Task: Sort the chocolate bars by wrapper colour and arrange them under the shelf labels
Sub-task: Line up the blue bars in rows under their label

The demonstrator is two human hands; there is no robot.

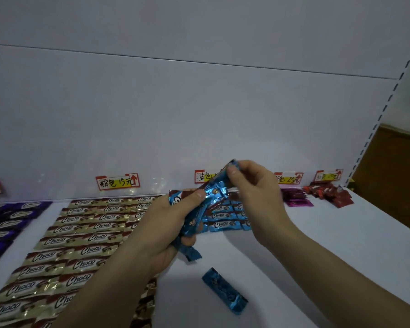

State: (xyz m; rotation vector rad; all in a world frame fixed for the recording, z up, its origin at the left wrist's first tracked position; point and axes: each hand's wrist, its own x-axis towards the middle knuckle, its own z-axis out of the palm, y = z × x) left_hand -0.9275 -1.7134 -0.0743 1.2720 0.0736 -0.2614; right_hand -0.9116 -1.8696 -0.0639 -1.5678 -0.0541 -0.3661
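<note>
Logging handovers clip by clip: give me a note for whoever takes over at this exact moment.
Left hand: grips a bunch of blue bars.
Right hand: pinches the top end of a single blue bar above that bunch.
Done: gold bars in rows below a shelf label; purple bars far left; blue rows begun behind the hands; magenta bars and red bars piled at right.
Left: lay the held bars into the blue rows, add the loose blue bar lying on the white shelf, and probably tidy the two right piles.
</note>
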